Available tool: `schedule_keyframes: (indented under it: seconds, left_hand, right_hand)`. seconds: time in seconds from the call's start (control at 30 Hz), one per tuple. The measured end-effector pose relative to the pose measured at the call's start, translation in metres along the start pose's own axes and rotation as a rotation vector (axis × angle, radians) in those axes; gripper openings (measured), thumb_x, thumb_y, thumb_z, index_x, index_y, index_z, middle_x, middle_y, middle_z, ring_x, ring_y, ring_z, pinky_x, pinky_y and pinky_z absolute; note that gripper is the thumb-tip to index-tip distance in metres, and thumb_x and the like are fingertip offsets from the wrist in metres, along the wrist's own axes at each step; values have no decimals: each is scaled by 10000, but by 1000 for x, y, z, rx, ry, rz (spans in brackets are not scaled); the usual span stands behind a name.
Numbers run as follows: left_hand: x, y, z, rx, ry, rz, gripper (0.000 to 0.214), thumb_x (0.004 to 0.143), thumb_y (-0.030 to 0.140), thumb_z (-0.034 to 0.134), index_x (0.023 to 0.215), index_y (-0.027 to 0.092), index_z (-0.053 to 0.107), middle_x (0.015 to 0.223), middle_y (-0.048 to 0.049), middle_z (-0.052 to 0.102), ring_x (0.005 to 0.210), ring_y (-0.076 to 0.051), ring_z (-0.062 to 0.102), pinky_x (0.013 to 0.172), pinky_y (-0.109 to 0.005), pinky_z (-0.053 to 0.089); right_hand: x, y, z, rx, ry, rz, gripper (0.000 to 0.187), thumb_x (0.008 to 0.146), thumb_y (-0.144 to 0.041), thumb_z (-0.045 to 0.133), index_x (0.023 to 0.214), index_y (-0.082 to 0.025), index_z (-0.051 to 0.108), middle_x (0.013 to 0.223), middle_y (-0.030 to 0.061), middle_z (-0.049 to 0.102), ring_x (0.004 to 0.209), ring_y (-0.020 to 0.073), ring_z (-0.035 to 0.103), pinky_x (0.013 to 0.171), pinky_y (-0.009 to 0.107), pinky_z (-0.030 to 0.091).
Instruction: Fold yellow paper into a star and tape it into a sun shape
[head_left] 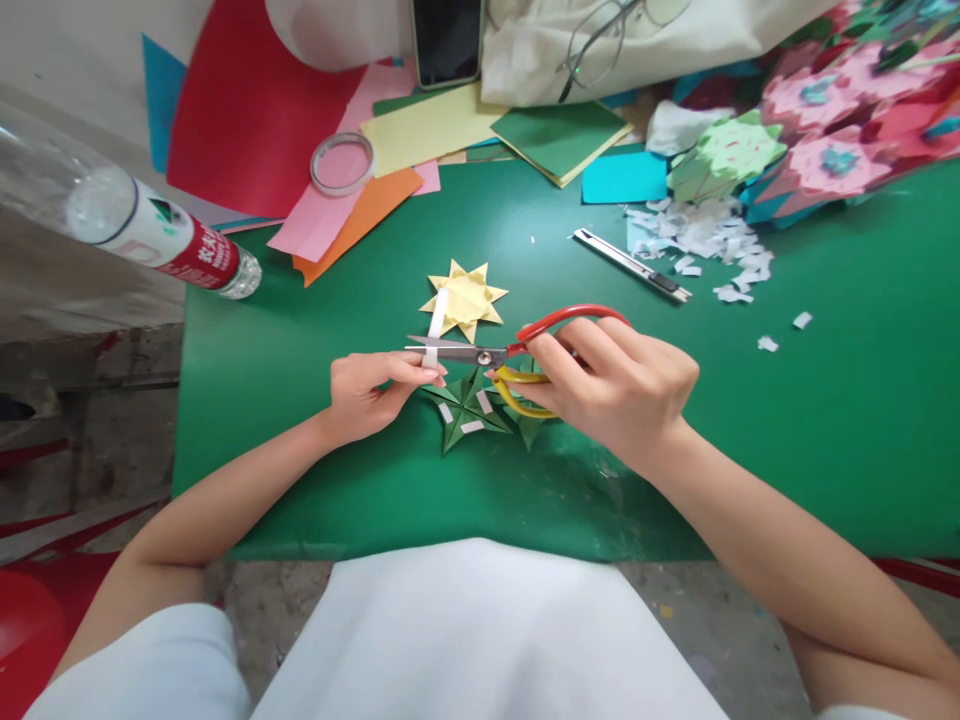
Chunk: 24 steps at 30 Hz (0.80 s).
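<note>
My right hand (619,385) is closed round scissors (540,350) with one red and one yellow handle loop. Their blades point left, with a white strip of tape (439,315) between them. The lower end of that strip is pinched between the thumb and fingers of my left hand (382,390). Just beyond the blades lies a yellow folded-paper star (470,298). Beneath my hands is a green folded-paper star (466,408) bearing several short white tape pieces. Another green folded piece (529,430) is partly hidden behind the scissors and my right hand.
A utility knife (634,265) lies beyond my right hand, near white paper scraps (712,240). Coloured paper sheets (439,125), a tape roll (342,164), a phone (448,40) and glasses (600,45) line the back. A plastic bottle (172,235) is at left, paper flowers (832,120) at right.
</note>
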<state>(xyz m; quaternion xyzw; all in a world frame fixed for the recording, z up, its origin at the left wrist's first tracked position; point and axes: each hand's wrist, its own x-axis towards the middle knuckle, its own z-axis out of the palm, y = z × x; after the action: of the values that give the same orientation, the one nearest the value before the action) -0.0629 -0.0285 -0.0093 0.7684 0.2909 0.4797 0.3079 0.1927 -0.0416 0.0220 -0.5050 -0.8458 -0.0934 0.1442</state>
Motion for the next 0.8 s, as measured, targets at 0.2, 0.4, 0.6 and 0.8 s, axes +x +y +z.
schedule_keyframes:
  seconds: [0.2, 0.4, 0.6, 0.8]
  left_hand:
    - [-3, -5, -2, 17, 12, -19, 143, 892, 115, 634, 869, 227, 720, 906, 18, 791, 739, -114, 763, 705, -195, 637]
    - [-3, -5, -3, 73, 14, 19, 172, 879, 80, 622, 860, 224, 716, 911, 19, 793, 735, -114, 764, 700, -192, 633]
    - [-1, -5, -5, 177, 19, 62, 224, 877, 61, 616, 982, 232, 716, 880, 20, 795, 790, -110, 766, 718, -160, 613]
    - [-1, -5, -5, 321, 82, 62, 161, 885, 93, 634, 944, 225, 705, 872, 31, 795, 809, -100, 764, 711, -141, 583]
  right_hand:
    - [2, 0, -1, -57, -9, -5, 506, 937, -629, 405, 825, -232, 699, 599, 43, 524, 559, 142, 373, 533, 321, 139]
    - [1, -3, -3, -2, 43, 18, 464, 945, -586, 437, 782, -226, 680, 605, 39, 557, 541, 126, 341, 532, 317, 134]
    - [2, 0, -3, -58, 43, 69, 480, 936, -601, 426, 766, -228, 675, 621, 49, 571, 534, 130, 343, 539, 322, 130]
    - [1, 5, 4, 29, 18, 135, 454, 931, -594, 447, 817, -225, 687, 662, 66, 614, 585, 152, 419, 557, 321, 139]
